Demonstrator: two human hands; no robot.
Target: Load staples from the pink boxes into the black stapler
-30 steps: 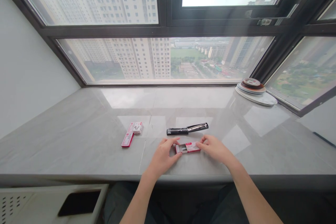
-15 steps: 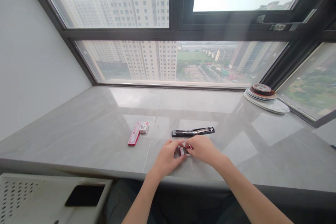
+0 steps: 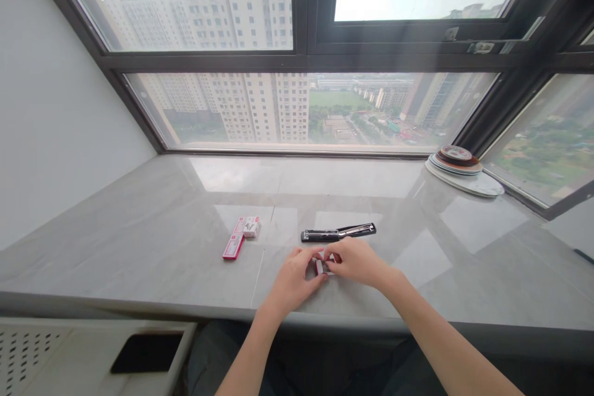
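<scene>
My left hand grips a small red-and-white box between thumb and fingers, low over the stone ledge. The fingers of my right hand are pinched together at the box's right side, and whatever they hold is hidden. Just beyond both hands lies a black stapler, opened out so that its metal inside shows. Off to the left, a pink-and-white flat box lies beside a smaller white box with a printed picture, the two touching.
A stack of round plates or lids sits in the far right corner by the window. The marble ledge spans the view. At lower left stands a white plastic unit with a dark opening.
My right hand has shifted very slightly at the box, its fingers drawn closer. The whole view has moved a little; the stapler and the boxes stay in place on the ledge.
</scene>
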